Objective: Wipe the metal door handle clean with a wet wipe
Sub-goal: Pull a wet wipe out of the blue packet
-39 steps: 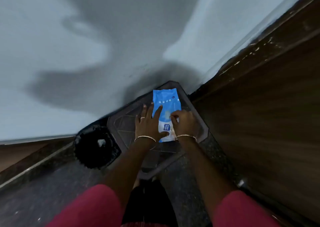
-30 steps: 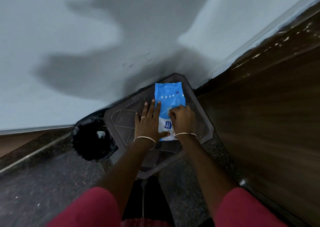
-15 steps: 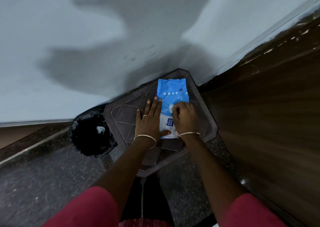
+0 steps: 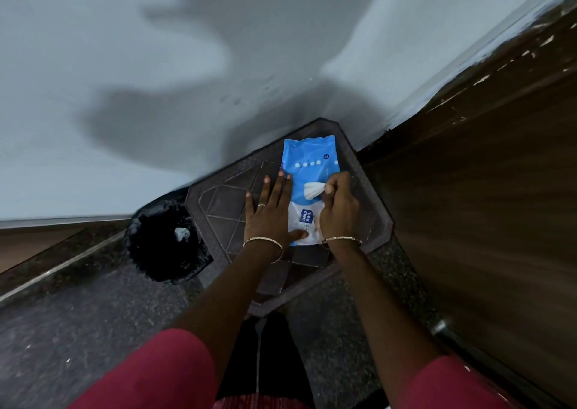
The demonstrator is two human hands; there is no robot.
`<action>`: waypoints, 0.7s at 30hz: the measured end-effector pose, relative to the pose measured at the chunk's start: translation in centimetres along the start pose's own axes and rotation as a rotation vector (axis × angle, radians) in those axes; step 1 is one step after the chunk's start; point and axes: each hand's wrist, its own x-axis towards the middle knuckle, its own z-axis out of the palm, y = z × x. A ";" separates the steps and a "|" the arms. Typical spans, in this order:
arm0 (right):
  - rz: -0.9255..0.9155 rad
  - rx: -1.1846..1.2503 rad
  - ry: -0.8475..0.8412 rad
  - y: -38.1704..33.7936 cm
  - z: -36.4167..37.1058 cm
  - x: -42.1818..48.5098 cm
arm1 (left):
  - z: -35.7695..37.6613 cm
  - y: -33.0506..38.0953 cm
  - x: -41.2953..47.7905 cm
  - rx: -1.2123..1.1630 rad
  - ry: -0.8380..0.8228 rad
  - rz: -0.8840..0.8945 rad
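A blue and white wipes pack (image 4: 310, 171) lies flat on a dark brown stool (image 4: 224, 208) with a diamond-patterned top, just right of the frame's centre. The left hand (image 4: 270, 215) lies open and flat, fingers spread, pressing the pack's left edge and the stool top, with its thumb on the pack's white lower end. The right hand (image 4: 338, 208) is pinched shut on a white wet wipe (image 4: 312, 190), now partly drawn out of the pack's middle; 0.5 s ago its fingers were only curled over the opening and no wipe showed. The left hand has hardly shifted. Each wrist carries 1 thin bangle. A black bin (image 4: 165, 243) stands left of the stool. A brown wooden door (image 4: 487, 196) fills the right side; its handle cannot be made out.
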 end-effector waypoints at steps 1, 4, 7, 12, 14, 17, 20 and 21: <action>0.012 0.018 0.013 0.0 0.1 -0.1 | 0.0 0.0 0.0 0.002 0.001 0.000; 0.035 0.098 0.050 0.0 0.1 -0.1 | 0.0 0.0 0.0 0.005 0.000 -0.002; 0.077 0.179 0.096 0.0 -0.2 0.3 | -0.2 0.2 0.1 0.015 -0.009 -0.006; 0.217 0.236 0.181 0.4 -0.8 1.0 | -0.5 0.4 0.1 0.019 -0.036 -0.006; 0.293 0.361 0.210 0.4 -1.0 1.6 | -0.5 0.4 0.1 0.019 -0.041 -0.008; 0.404 0.575 0.276 0.1 -1.8 2.7 | -0.7 0.6 0.2 0.024 -0.051 -0.016; 0.536 0.850 0.223 -0.4 -2.9 3.0 | -0.9 0.7 0.2 0.019 -0.082 -0.013; 0.604 0.936 0.166 -0.6 -3.5 2.8 | -1.3 0.7 0.3 0.015 -0.095 -0.016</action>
